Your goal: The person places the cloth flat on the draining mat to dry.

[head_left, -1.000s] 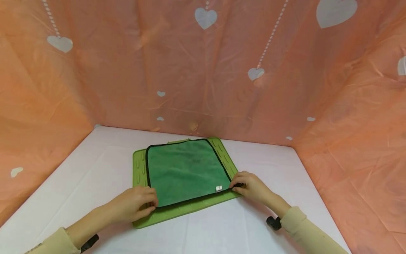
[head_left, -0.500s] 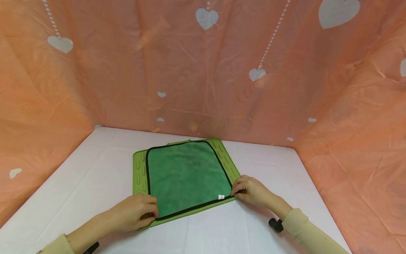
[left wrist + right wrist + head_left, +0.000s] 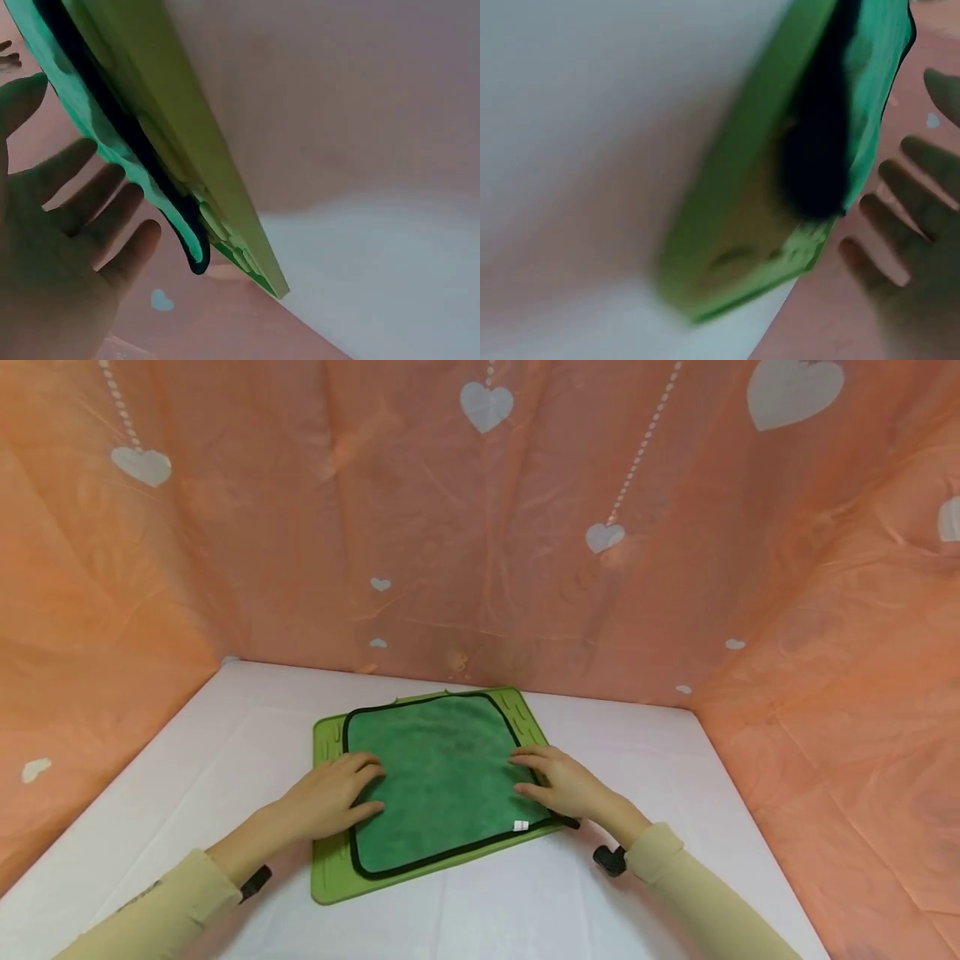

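Note:
A green cloth with black edging lies spread over a lime-green ridged mat, whose rim shows around it. The cloth carries a small white tag near its front right corner. At the cloth's left edge is my left hand, its fingers apart in the left wrist view. My right hand hovers over or touches the right edge, fingers also spread in the right wrist view. Neither hand grips anything. At the front right corner the black edging pokes out past my hand.
The mat lies on a white-covered table. Orange curtain with pale hearts hangs behind and on both sides, close to the mat's back edge. A black device sits at my right wrist, another black piece at my left.
The cloth's front edge came toward me and down onto the mat. Both hands then let go of its front corners and moved away from me along the sides, fingers spreading.

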Demonstrator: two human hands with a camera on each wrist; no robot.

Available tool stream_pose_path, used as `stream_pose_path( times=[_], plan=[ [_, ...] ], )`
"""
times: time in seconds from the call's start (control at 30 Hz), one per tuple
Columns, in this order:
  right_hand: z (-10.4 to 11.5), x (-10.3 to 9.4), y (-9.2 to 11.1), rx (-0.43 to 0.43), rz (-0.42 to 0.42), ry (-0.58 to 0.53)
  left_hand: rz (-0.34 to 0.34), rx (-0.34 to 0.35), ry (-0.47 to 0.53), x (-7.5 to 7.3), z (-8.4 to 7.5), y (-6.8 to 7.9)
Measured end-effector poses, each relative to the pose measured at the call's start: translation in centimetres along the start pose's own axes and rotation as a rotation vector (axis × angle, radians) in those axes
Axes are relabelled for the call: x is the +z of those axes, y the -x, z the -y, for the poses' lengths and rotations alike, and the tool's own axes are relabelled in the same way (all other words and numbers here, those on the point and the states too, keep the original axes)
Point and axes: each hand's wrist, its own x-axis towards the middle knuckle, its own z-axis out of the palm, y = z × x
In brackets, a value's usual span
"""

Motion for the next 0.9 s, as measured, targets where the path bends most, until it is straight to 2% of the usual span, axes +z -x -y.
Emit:
stream_pose_path(
  times=[0.07, 0.2, 0.4, 0.57, 0.9],
  plan=[
    [0.4, 0.2, -1.4, 0.014, 0.060, 0.016, 0.037, -0.041, -0.002, 0.2, 0.5, -1.0],
    [1.1, 0.6, -4.0, 0.011, 0.163, 0.040, 0.104, -0.074, 0.013, 0.6, 1.3, -3.0],
    [1.4, 1.4, -7.4, 0.061, 0.277, 0.054, 0.262, -0.134, 0.036, 1.1, 2.0, -5.2],
    [1.0, 1.9, -9.5, 0.095, 0.301, 0.049, 0.348, -0.171, 0.030, 1.3, 2.3, -6.0],
    [-0.1, 2.0, -11.4, 0.184, 0.335, 0.046, 0.390, -0.182, 0.037, 1.1, 2.3, -6.4]
  ],
)
